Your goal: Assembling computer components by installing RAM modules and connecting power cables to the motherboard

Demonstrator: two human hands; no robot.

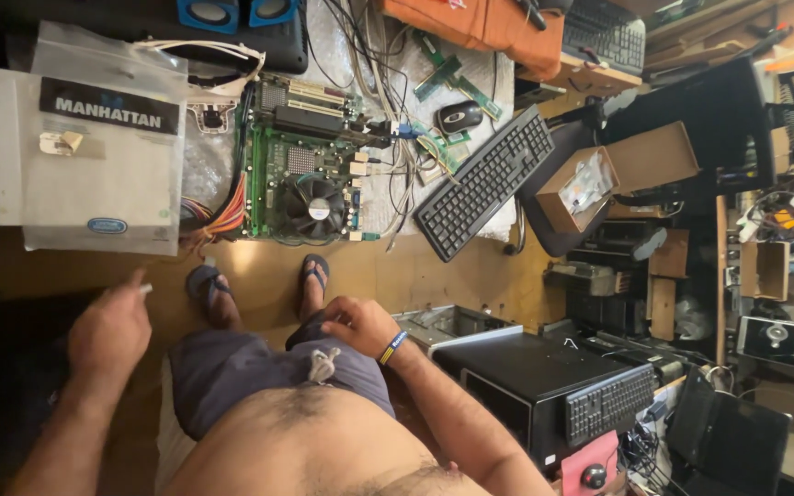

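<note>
**benchrat:** Going left to right. Far left, a clear plastic bag point(94, 138) with a dark label strip lies flat on the floor. Below it the left hand point(110, 332) is raised, fingers curled shut around a small white thing point(146, 288) that pokes out past the fingertips. Can't tell what it is, too small.

**solderfumes:** And the board?

**benchrat:** The green motherboard point(300, 161) sits just right of the bag, with its round cooler fan point(314, 208) at the end nearest the person's sandalled feet point(259, 285). A bundle of coloured wires point(222, 216) runs off its left edge toward the bag. From the left hand the board lies up and to the right, past the feet, well apart. Its long axis runs away from the person, fan end closest.

**solderfumes:** Which hand's nearer to it?

**benchrat:** I'd say the right one, but not by much. The right hand point(360, 326) rests on the shorts by the thigh, fingers loosely bent, holding nothing I can see, blue wristband point(393, 346) on the wrist. The fan end is almost straight ahead of it.

**solderfumes:** Rest of the mess?

**benchrat:** Black mouse point(459, 117), black keyboard point(484, 184) lying diagonal, an open cardboard box point(590, 184), then a black computer case point(526, 377) with a second keyboard point(608, 404) on it.
</note>
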